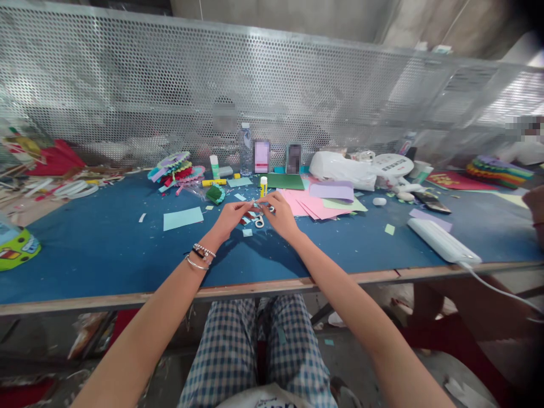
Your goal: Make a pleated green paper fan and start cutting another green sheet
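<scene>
My left hand (233, 218) and my right hand (278, 214) meet over the blue tabletop, fingertips pinched together. Between them is a small piece of light blue paper (255, 204), mostly hidden by the fingers. Just below lie scissors (259, 222) with white handles; their blades are covered by my hands. A yellow glue stick (263, 187) with a white cap stands right behind my fingers. Left of it sits a dark green and light blue paper piece (215, 194) with a ruffled edge. A light blue paper sheet (183, 219) lies left of my left hand, and small scraps (247, 233) are scattered around.
Pink sheets (297, 203), a purple sheet (331, 191) and a dark green sheet (285, 181) lie to the right. Behind stand a water bottle (245, 150) and two phones (262, 156). A white power strip (444, 241) lies near the front edge. Another person's hand (534, 204) is far right.
</scene>
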`<state>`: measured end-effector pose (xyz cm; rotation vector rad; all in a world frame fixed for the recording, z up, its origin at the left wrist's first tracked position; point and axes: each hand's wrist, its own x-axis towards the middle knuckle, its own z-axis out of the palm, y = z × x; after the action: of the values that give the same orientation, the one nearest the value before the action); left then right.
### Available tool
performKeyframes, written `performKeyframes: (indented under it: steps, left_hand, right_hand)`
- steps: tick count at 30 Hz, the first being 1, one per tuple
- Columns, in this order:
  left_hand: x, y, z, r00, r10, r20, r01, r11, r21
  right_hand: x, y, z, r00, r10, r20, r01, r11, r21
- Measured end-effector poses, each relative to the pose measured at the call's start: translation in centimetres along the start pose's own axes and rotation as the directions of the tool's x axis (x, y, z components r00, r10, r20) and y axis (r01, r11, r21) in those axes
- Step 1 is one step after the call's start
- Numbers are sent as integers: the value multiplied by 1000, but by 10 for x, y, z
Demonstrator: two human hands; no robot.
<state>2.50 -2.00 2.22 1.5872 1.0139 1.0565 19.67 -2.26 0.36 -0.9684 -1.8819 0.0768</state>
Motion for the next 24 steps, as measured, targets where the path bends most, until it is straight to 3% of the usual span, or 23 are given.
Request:
performKeyframes:
  steps: [24]
  left_hand:
    - [-1, 3, 0, 1000, -26, -7, 26, 999, -26]
  right_hand:
    - [1, 0, 0, 1000, 13, -21, -12, 998, 69]
